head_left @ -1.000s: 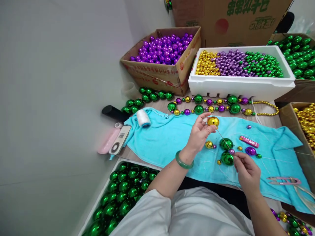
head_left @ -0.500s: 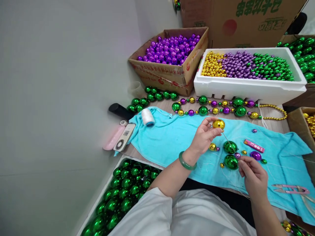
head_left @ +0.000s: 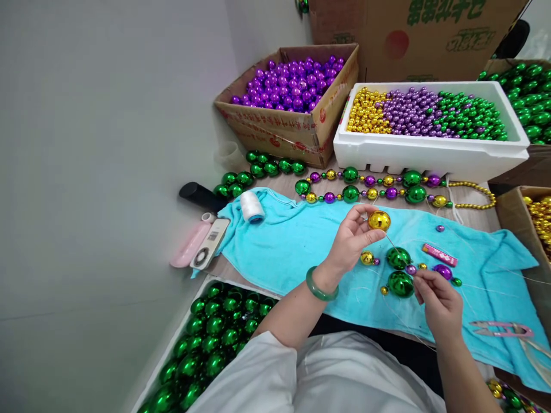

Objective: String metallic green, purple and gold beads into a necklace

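My left hand (head_left: 353, 235), with a green bangle (head_left: 322, 284) at its wrist, is closed around a large shiny gold bead (head_left: 379, 221). A thin needle (head_left: 391, 243) runs from beneath this bead down toward my right hand (head_left: 439, 301). That hand pinches the needle's lower end, where a small purple bead (head_left: 411, 269) sits at the fingertips. Close by on the turquoise towel (head_left: 297, 246) are two large green beads (head_left: 400, 284), a gold bead (head_left: 367, 258), a purple bead (head_left: 442, 272) and smaller ones. White thread trails over the towel.
Beyond the towel lies a beaded necklace (head_left: 350, 193). A white foam box (head_left: 426, 152) and a carton (head_left: 275, 129) hold beads behind it. Thread snips (head_left: 501, 329) and a pink packet (head_left: 439, 255) lie right; a thread spool (head_left: 252, 207) stands left. Green beads (head_left: 215, 344) fill a front-left box.
The whole view has shifted slightly, so things appear a little further left. Both hands keep almost the same pose on the gold bead and the needle.
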### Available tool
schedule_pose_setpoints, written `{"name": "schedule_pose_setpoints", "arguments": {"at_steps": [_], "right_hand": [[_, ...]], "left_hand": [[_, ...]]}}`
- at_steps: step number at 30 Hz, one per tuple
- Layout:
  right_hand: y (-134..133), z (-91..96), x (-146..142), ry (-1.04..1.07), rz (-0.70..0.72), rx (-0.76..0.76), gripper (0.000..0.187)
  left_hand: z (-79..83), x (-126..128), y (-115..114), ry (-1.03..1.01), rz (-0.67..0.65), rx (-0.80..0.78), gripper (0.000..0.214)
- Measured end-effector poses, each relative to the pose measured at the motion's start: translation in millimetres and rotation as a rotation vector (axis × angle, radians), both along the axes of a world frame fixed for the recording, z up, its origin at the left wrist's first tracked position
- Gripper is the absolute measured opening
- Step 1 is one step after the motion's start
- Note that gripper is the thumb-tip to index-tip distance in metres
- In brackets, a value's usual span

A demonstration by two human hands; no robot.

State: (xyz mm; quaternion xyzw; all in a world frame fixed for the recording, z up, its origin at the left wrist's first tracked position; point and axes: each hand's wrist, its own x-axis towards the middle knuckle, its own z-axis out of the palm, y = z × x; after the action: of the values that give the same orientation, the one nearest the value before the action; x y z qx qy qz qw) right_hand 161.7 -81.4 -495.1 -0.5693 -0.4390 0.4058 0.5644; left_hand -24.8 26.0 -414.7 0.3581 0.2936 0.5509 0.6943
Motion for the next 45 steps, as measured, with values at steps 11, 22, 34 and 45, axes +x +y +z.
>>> {"name": "schedule_pose_setpoints", "arguments": {"at_steps": [11, 22, 34, 45], "right_hand": [[1, -15.7, -2, 0.237, 0.104, -0.04, 0.009], [0, -6.8, 2, 0.246, 0.113, -0.036, 0.01], [0, -6.3, 5, 0.236, 0.103, -0.03, 0.01], [-1, 0.7, 13, 0.112, 0.038, 0.016, 0.01]], "left_hand": [[9.4, 7, -9, -0.095, -0.029, -0.058, 0.049], [8.9, 11, -9, -0.09, 0.007, 0.01, 0.044], [12.9, 12, -11, -0.064, -0.041, 0.006, 0.048], [17.5, 10, -11, -0.023, -0.087, -0.045, 0.05]]}}
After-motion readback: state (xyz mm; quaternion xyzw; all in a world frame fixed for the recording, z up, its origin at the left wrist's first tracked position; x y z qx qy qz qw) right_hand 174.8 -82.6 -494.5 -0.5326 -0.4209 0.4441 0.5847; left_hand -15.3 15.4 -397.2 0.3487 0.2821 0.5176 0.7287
